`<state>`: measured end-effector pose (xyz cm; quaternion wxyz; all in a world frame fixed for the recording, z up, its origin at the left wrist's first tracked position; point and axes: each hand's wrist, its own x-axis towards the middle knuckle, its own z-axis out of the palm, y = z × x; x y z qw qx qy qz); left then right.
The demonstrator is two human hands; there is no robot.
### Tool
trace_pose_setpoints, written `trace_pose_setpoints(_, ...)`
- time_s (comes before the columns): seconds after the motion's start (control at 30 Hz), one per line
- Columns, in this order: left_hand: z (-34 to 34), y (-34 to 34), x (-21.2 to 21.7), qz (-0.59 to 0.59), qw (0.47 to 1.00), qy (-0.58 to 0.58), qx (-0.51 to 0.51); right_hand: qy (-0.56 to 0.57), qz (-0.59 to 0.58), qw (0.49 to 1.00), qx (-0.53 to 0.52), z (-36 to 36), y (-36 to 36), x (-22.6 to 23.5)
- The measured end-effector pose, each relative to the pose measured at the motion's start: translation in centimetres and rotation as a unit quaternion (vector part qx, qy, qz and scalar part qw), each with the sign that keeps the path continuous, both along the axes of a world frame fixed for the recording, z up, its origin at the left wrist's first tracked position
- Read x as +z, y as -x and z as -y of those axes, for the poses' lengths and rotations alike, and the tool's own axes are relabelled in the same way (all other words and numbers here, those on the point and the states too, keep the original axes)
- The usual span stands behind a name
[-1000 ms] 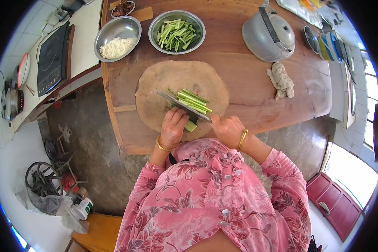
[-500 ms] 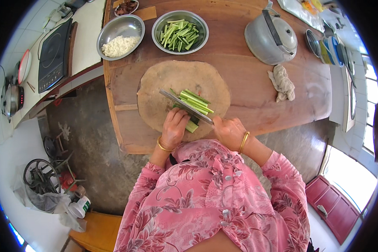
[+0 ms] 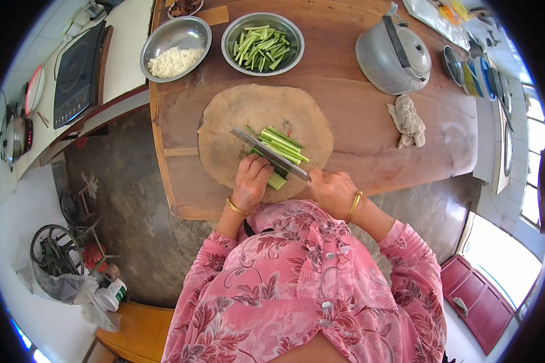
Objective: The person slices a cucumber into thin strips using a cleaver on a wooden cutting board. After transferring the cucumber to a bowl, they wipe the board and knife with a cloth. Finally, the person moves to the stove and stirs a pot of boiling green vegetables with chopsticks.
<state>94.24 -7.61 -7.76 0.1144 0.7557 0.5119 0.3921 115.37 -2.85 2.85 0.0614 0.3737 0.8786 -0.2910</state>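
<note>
On a round wooden chopping board (image 3: 254, 107) lies a piece of cucumber (image 3: 277, 181), pressed down under the curled fingers of my left hand (image 3: 250, 183). My right hand (image 3: 333, 192) is wrapped round the handle of a kitchen knife (image 3: 266, 152). Its blade slants across the board, close in front of my left fingertips. Just beyond the blade rest several cut green cucumber strips (image 3: 283, 145). The blade partly hides the cucumber, so I cannot tell how deep the edge sits.
Behind the board stand a metal bowl (image 3: 298, 40) of cucumber strips and another metal bowl (image 3: 191, 29) of white crumbly food. A kettle (image 3: 386, 57) and a crumpled cloth (image 3: 409, 121) are at the right on the wooden table (image 3: 369, 145). An induction cooker (image 3: 79, 75) sits left.
The view has shifted very slightly. Both hands, the knife and the cucumber keep nearly the same places on the board.
</note>
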Motion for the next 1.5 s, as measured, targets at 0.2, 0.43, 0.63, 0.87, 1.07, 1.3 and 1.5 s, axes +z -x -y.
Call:
trace_pose_setpoints(0.2, 0.0, 0.1, 0.2, -0.001, 1.000, 0.003, -0.003, 0.011, 0.057, 0.997, 0.042, -0.7, 0.6, 2.1)
trace_pose_setpoints(0.43, 0.0, 0.2, -0.3, -0.004, 1.000, 0.003, -0.001, 0.018, 0.008, 1.000, -0.008, 0.0, 1.0, -0.8)
trace_pose_setpoints(0.63, 0.3, 0.1, -0.5, -0.004, 1.000, -0.001, 0.009, 0.057, 0.088, 0.994, 0.021, -0.3, 0.1, 2.4)
trace_pose_setpoints(0.87, 0.2, 0.0, -0.4, -0.001, 1.000, -0.008, 0.007, 0.012, 0.022, 1.000, -0.019, 0.4, 2.4, -0.9)
trace_pose_setpoints(1.07, 0.1, 0.0, -0.3, -0.009, 1.000, -0.014, 0.005, 0.007, -0.015, 0.999, -0.031, 0.7, 0.6, -0.7)
trace_pose_setpoints(1.3, 0.3, 0.1, -0.5, -0.008, 1.000, -0.007, 0.007, 0.011, 0.043, 0.999, -0.007, 1.0, 0.9, 0.3)
trace_pose_setpoints(1.5, 0.6, 0.3, 0.1, -0.001, 1.000, 0.000, -0.008, -0.011, 0.007, 1.000, -0.010, 1.6, 0.4, -1.2)
